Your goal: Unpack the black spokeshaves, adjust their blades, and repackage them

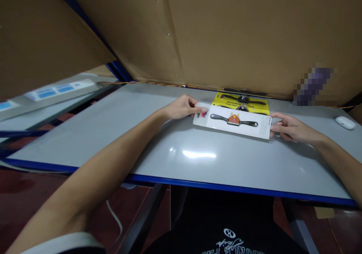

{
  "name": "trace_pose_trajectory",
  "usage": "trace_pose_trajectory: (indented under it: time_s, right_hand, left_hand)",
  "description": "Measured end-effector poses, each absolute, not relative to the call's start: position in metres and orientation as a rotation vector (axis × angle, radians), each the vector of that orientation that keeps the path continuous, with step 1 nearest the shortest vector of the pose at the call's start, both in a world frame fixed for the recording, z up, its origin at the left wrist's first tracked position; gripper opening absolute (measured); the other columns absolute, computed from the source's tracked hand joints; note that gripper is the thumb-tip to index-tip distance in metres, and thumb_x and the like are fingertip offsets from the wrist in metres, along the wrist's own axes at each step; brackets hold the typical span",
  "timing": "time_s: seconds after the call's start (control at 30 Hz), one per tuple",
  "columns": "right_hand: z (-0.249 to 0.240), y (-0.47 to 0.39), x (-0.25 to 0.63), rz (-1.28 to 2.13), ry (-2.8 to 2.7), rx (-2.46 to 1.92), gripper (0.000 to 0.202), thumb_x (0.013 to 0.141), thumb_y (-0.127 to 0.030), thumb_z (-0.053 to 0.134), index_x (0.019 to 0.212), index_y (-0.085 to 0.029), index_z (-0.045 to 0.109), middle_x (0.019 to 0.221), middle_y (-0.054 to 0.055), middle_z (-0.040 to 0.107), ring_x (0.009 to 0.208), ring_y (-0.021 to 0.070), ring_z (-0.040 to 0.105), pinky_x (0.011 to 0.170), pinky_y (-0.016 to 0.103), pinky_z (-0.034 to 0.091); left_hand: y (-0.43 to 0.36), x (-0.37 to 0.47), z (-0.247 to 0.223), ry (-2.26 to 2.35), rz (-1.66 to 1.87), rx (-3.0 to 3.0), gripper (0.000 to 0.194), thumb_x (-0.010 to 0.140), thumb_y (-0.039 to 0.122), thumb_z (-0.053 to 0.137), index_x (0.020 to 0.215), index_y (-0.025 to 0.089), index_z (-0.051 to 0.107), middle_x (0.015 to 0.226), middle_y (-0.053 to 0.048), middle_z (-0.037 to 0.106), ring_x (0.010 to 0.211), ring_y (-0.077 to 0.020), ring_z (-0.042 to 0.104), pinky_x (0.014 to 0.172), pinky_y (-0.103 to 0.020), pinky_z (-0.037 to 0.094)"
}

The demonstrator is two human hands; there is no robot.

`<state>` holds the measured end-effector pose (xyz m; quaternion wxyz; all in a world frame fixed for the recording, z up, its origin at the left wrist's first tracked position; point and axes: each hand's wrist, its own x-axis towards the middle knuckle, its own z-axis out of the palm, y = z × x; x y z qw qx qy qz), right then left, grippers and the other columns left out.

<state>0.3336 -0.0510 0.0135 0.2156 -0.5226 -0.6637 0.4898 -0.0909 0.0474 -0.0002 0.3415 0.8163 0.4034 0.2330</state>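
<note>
A white card package [203, 124] with a printed spokeshave, black-handled with an orange middle, is held slightly tilted above the table. My left hand [185, 107] pinches its left end, thumb on the front face. At the right end, my right hand [290, 127] grips the card between thumb and fingers. Just behind it lies a yellow package [217, 98] with dark spokeshave shapes on it, its near part hidden by the white card. Another dark, long-handled tool [230, 91] rests at the back, against the cardboard.
The grey table [93, 133] has a blue front edge. Cardboard panels [226, 31] rise behind it and on the left. A white earbud-like case or mouse [345, 123] sits at right, near a pixelated purple object [312, 86]. A twisted wire runs along the back.
</note>
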Motion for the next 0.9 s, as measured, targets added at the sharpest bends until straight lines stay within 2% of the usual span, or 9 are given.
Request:
trace_pose_trajectory:
  time_s: [0.07, 0.2, 0.3, 0.4, 0.47, 0.53, 0.7, 0.8, 0.9]
  right_hand:
    - [0.013, -0.050, 0.336, 1.366, -1.848, -1.450, 0.056, 0.087, -0.058, 0.072, 0.129, -0.025, 0.053, 0.083, 0.002, 0.077, 0.035, 0.0061, 0.033, 0.035, 0.028, 0.015]
    - [0.014, -0.049, 0.337, 1.278, -1.928, -1.410, 0.046, 0.092, -0.057, 0.069, 0.122, -0.025, 0.055, 0.078, 0.002, 0.077, 0.042, 0.0093, 0.041, 0.042, 0.029, 0.023]
    - [0.014, -0.051, 0.338, 1.181, -1.982, -1.370, 0.036, 0.094, -0.054, 0.066, 0.113, -0.025, 0.055, 0.076, 0.003, 0.076, 0.061, 0.0171, 0.059, 0.056, 0.032, 0.038]
    - [0.014, -0.049, 0.344, 1.097, -1.992, -1.406, 0.028, 0.094, -0.049, 0.065, 0.107, -0.027, 0.053, 0.073, 0.002, 0.075, 0.071, 0.0217, 0.065, 0.067, 0.036, 0.044]
    - [0.013, -0.047, 0.351, 1.023, -1.976, -1.456, 0.027, 0.091, -0.047, 0.064, 0.105, -0.027, 0.051, 0.068, 0.001, 0.072, 0.065, 0.0214, 0.062, 0.064, 0.035, 0.042]
    - [0.013, -0.044, 0.357, 0.966, -1.957, -1.491, 0.029, 0.088, -0.047, 0.065, 0.103, -0.027, 0.050, 0.062, -0.001, 0.069, 0.059, 0.0203, 0.058, 0.058, 0.034, 0.040]
    - [0.006, -0.045, 0.346, 0.994, -1.889, -1.541, 0.028, 0.087, -0.048, 0.064, 0.099, -0.027, 0.049, 0.054, -0.004, 0.062, 0.042, 0.0145, 0.043, 0.047, 0.030, 0.029]
    - [0.002, -0.053, 0.328, 0.959, -1.873, -1.555, 0.028, 0.085, -0.048, 0.063, 0.098, -0.027, 0.050, 0.049, -0.008, 0.052, 0.043, 0.0142, 0.039, 0.047, 0.029, 0.026]
    - [-0.001, -0.060, 0.314, 0.740, -1.869, -1.592, 0.026, 0.086, -0.048, 0.063, 0.093, -0.027, 0.050, 0.048, -0.010, 0.041, 0.046, 0.0134, 0.032, 0.049, 0.029, 0.023]
  left_hand:
    - [0.050, -0.096, 0.000, 1.029, 0.569, 2.123, 0.049, 0.079, 0.060, 0.075, 0.061, 0.016, 0.068, 0.052, 0.001, 0.053, 0.050, -0.0094, 0.042, 0.047, -0.023, 0.031]
    - [0.056, -0.109, 0.006, 1.026, 0.483, 2.105, 0.045, 0.076, 0.059, 0.078, 0.063, 0.017, 0.070, 0.056, 0.000, 0.057, 0.054, -0.0109, 0.047, 0.052, -0.023, 0.036]
    - [0.064, -0.130, 0.009, 1.137, 0.433, 2.084, 0.046, 0.072, 0.059, 0.079, 0.059, 0.017, 0.065, 0.057, 0.000, 0.054, 0.057, -0.0106, 0.045, 0.055, -0.024, 0.034]
    - [0.073, -0.160, 0.006, 1.387, 0.503, 2.038, 0.048, 0.073, 0.056, 0.077, 0.054, 0.018, 0.054, 0.055, 0.002, 0.046, 0.055, -0.0095, 0.037, 0.054, -0.026, 0.028]
    - [0.079, -0.177, 0.003, 1.564, 0.674, 1.982, 0.054, 0.077, 0.054, 0.073, 0.052, 0.021, 0.038, 0.052, 0.004, 0.036, 0.053, -0.0089, 0.030, 0.054, -0.026, 0.024]
    - [0.083, -0.181, 0.000, 1.635, 0.772, 1.956, 0.054, 0.084, 0.056, 0.064, 0.053, 0.022, 0.035, 0.052, 0.004, 0.034, 0.053, -0.0100, 0.029, 0.054, -0.027, 0.024]
    - [0.070, -0.134, 0.002, 1.447, 0.709, 2.016, 0.047, 0.092, 0.058, 0.050, 0.070, 0.018, 0.060, 0.065, -0.003, 0.059, 0.061, -0.0155, 0.053, 0.061, -0.028, 0.040]
    - [0.050, -0.093, 0.006, 1.291, 0.687, 2.269, 0.051, 0.097, 0.058, 0.041, 0.075, 0.017, 0.064, 0.066, -0.003, 0.062, 0.062, -0.0165, 0.054, 0.064, -0.029, 0.040]
    - [0.034, -0.066, 0.006, 1.199, 0.577, 2.598, 0.051, 0.099, 0.055, 0.038, 0.073, 0.018, 0.062, 0.065, -0.003, 0.059, 0.061, -0.0169, 0.049, 0.065, -0.031, 0.036]
